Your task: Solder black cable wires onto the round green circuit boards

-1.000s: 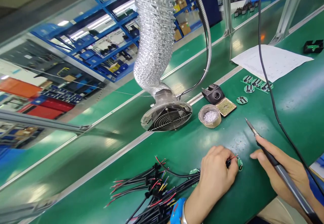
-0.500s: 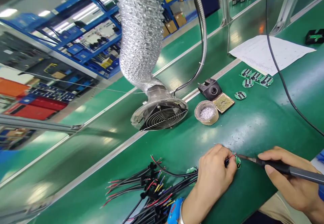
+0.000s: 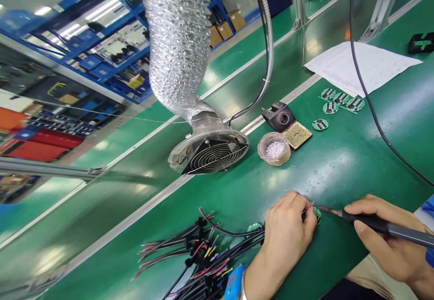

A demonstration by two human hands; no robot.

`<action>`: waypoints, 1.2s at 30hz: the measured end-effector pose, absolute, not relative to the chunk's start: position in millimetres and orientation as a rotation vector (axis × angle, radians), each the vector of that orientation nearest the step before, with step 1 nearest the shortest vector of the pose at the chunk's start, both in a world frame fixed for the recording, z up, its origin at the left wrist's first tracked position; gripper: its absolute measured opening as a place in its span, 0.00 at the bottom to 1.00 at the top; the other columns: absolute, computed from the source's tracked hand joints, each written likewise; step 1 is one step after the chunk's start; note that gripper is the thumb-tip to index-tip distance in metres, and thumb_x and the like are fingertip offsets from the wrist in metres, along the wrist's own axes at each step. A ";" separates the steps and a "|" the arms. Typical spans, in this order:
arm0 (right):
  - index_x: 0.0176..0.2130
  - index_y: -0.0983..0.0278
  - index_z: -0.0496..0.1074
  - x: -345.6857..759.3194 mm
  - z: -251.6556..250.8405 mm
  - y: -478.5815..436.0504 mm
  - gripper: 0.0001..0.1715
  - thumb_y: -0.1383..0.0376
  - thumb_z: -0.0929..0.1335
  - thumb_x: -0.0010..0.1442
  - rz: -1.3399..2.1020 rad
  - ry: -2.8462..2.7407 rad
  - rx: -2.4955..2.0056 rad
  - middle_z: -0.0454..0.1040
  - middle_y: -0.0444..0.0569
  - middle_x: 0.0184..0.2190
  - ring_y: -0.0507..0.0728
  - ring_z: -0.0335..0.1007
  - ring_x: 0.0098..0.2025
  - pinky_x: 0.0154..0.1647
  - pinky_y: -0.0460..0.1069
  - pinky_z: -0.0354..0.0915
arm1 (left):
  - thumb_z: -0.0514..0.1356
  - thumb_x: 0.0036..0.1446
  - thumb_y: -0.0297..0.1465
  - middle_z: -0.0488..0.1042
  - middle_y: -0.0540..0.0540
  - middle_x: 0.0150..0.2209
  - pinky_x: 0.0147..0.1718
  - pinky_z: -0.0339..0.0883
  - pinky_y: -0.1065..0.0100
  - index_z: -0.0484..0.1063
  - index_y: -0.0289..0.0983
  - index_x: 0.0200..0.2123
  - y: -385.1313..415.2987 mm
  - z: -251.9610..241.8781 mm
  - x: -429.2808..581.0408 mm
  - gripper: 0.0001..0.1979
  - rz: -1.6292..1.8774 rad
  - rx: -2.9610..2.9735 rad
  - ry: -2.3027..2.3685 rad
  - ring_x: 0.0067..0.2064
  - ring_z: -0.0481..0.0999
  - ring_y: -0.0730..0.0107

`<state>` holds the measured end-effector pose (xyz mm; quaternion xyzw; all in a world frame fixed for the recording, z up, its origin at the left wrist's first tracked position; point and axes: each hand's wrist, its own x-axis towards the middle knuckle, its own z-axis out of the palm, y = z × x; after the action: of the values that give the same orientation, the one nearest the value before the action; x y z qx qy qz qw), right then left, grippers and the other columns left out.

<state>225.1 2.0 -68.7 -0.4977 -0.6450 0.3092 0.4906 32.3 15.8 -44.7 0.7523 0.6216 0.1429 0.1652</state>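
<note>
My left hand (image 3: 288, 225) is closed in a pinch on a cable, whose red wire end (image 3: 309, 206) pokes out past the fingertips. Just beyond the fingers lies a small green circuit board (image 3: 318, 215), partly covered by them. In my right hand (image 3: 389, 236) is a soldering iron (image 3: 376, 223), held like a pen. Its tip (image 3: 322, 208) points left and meets or nearly meets the wire at the board; exact contact is too small to tell. Beneath and left of my left wrist spreads a bundle of black cables (image 3: 233, 250) with stripped coloured ends. Another green board (image 3: 254, 227) is partly hidden there.
A fume extractor hood (image 3: 217, 153) hangs over the bench. Behind my hands stand a tub of solder bits (image 3: 274, 150) and an iron stand (image 3: 280, 116) with a sponge (image 3: 297, 135). Several round boards (image 3: 339, 101), paper (image 3: 366, 67) and a hanging black cord (image 3: 369, 101) are at right.
The view has shifted slightly, so the background sits a little further left. Both hands keep nearly the same position, with the iron tip still at the wire and board.
</note>
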 end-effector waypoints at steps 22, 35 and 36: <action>0.40 0.61 0.73 237.0 -77.6 1.7 0.06 0.66 0.66 0.62 0.792 -1.539 -1.215 0.73 0.47 0.29 0.53 0.71 0.29 0.23 0.46 0.63 | 0.62 0.59 0.25 0.75 0.51 0.29 0.30 0.62 0.70 0.74 0.39 0.31 15.9 -42.3 24.7 0.05 0.466 2.177 1.591 0.30 0.73 0.70; 0.42 0.60 0.72 238.8 -77.9 3.5 0.07 0.67 0.66 0.63 0.786 -1.639 -1.156 0.73 0.44 0.28 0.51 0.68 0.24 0.22 0.46 0.61 | 0.63 0.59 0.28 0.74 0.51 0.28 0.27 0.61 0.68 0.76 0.40 0.31 19.6 -38.9 28.2 0.05 0.285 2.295 1.637 0.29 0.74 0.68; 0.42 0.60 0.72 238.7 -77.3 3.6 0.07 0.68 0.66 0.62 0.783 -1.645 -1.152 0.73 0.44 0.28 0.50 0.67 0.24 0.22 0.46 0.61 | 0.63 0.59 0.28 0.74 0.51 0.28 0.27 0.61 0.68 0.76 0.40 0.30 20.0 -38.3 29.4 0.05 0.271 2.277 1.652 0.29 0.74 0.68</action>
<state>238.7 3.6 -77.3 -0.4707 -0.6724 0.3199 0.4732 29.4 20.0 -38.3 0.7957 0.5772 0.0946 0.1570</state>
